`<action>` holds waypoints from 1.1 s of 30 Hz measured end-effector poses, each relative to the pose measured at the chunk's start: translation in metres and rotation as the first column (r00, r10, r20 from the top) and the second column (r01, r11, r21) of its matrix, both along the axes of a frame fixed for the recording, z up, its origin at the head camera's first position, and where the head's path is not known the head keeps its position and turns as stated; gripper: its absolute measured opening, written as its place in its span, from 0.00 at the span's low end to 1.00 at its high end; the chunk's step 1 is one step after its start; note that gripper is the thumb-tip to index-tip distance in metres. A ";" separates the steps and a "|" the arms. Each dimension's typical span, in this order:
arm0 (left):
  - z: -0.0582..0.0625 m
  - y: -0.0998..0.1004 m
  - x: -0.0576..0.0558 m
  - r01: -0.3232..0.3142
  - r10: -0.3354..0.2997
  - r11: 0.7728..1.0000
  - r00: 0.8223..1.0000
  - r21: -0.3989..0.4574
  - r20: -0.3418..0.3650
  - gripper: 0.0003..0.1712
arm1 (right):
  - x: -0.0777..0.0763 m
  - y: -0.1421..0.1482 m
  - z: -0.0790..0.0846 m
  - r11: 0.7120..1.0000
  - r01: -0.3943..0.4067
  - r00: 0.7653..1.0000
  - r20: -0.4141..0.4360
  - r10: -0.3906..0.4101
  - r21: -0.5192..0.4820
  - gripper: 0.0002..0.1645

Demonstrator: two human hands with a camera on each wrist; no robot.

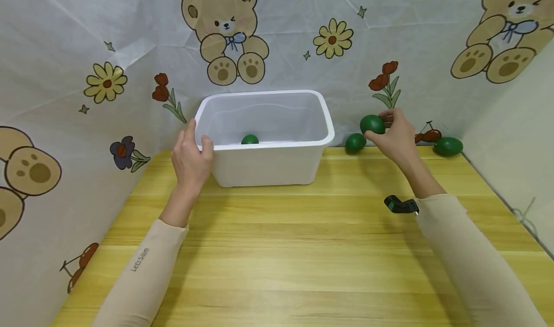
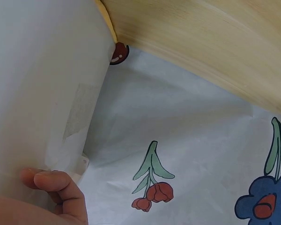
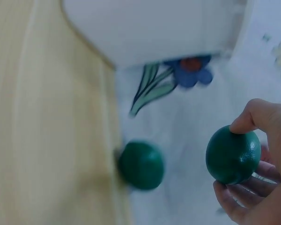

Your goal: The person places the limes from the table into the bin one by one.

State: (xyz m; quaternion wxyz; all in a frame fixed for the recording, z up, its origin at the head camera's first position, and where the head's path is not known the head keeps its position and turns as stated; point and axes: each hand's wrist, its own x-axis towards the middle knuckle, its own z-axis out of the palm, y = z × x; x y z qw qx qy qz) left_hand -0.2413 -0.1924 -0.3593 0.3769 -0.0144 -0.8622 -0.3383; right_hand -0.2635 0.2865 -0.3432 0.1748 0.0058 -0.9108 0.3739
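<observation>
A white plastic bin (image 1: 268, 166) stands against the back cloth, with one green egg (image 1: 250, 139) visible inside it. My left hand (image 1: 192, 156) grips the bin's left rim; in the left wrist view its bent fingers (image 2: 61, 183) lie against the bin wall. To the right of the bin, my right hand (image 1: 395, 133) holds a smooth green egg (image 3: 233, 155) between thumb and fingers, raised above the table. Just below and left of it, a second green egg (image 1: 355, 144) rests at the table's back edge. Another green egg (image 1: 447, 146) lies in the far right corner.
The wooden table (image 1: 277, 250) reaches from the bin to the front. A cloth (image 1: 285, 72) printed with bears and flowers hangs behind and at the left. On the right rises a pale wall (image 1: 515, 139). A black wrist device (image 1: 400, 205) sits at the right sleeve.
</observation>
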 end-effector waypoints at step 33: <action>0.001 0.000 0.000 0.004 -0.004 1.000 1.000 0.009 -0.003 0.39 | -0.006 -0.123 0.054 0.946 -0.323 0.940 -0.112 0.323 0.024 0.31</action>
